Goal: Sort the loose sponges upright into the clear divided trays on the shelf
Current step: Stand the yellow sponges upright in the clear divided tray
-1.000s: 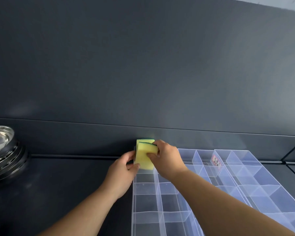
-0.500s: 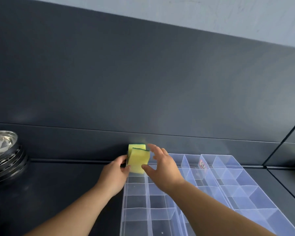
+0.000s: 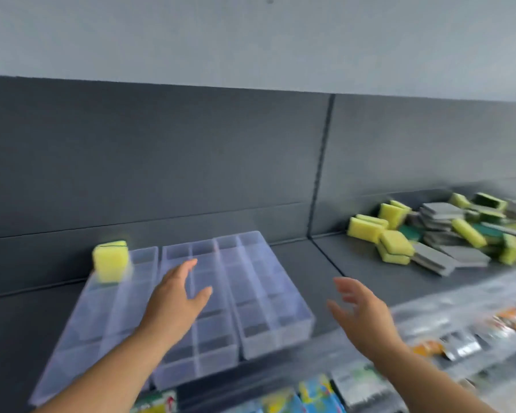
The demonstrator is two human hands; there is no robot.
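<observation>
Released a moment ago, the yellow sponge (image 3: 111, 260) stands upright in the far-left corner compartment of the clear trays (image 3: 268, 293), while the left hand (image 3: 176, 296) and right hand (image 3: 361, 311), open and empty, swing toward the loose pile (image 3: 447, 231) for more.

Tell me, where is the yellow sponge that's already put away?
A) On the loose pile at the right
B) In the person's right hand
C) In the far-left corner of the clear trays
C: the yellow sponge stands upright in the far-left corner compartment of the clear trays, and the left hand and right hand hold nothing.
</observation>
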